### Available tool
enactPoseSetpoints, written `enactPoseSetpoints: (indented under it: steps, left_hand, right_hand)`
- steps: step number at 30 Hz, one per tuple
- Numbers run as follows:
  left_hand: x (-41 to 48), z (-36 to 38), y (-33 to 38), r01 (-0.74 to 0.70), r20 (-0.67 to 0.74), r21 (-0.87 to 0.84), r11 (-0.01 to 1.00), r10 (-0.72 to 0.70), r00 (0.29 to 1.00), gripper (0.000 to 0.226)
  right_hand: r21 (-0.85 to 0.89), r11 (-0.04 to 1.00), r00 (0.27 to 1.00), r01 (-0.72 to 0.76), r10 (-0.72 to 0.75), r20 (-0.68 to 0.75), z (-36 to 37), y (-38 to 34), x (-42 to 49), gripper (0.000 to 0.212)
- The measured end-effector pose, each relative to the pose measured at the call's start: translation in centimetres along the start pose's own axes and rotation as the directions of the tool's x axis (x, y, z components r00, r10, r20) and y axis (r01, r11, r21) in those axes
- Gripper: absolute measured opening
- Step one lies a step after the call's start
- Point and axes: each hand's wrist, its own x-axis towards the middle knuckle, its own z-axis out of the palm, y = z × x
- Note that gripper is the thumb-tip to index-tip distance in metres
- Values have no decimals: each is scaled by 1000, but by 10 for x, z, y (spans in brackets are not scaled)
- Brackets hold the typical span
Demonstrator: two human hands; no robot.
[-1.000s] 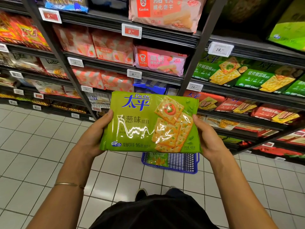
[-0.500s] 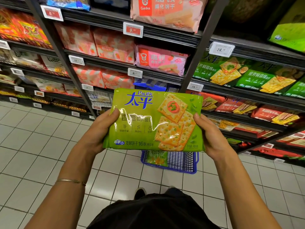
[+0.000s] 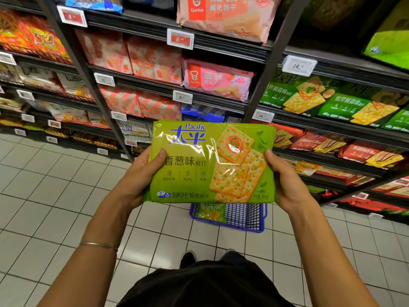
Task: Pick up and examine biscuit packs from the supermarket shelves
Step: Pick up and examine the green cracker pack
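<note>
A light green biscuit pack (image 3: 199,165) with blue "Pacific" lettering and pictured crackers is held front side up before the shelves. My left hand (image 3: 141,173) grips its left end, thumb on the front. Its right end is gripped by my right hand (image 3: 285,180), thumb on the edge. The fingers of both hands are hidden behind the pack.
A blue wire basket (image 3: 243,216) stands on the tiled floor below the pack, with a green packet inside. Dark shelves (image 3: 221,52) hold pink packs (image 3: 217,80), dark green packs (image 3: 332,100) and red packs (image 3: 365,151). A shelf upright (image 3: 263,85) rises just behind the pack.
The pack has risen slightly and tilted a little more toward me; both hands keep the same hold on its ends.
</note>
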Motion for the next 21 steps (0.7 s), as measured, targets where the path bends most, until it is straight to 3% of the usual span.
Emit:
enactPoseSetpoints:
  steps: [3,6,12,21]
  left_hand:
    - [-1,3,-5,-1,-4,25,1000,1,1000,65]
    - [-4,1,-7,-9,17,10,1000,9,1000,56]
    - [-6,5,-6,-22,33,-53,998,23,999,43]
    - [-4,7,-11,2,-12,-2,1000,-2,1000,56]
  right_hand:
    - [-22,1000,1000,17,-17,9,-1,-2,-1,38]
    - [-33,999,999,32,-31,19,-3,-3,-1,32]
    - [-14,998,997,57,-56,48,-6,-9,-2,33]
    - [-22,999,992,43,-40,117,-4,-8,-6,46]
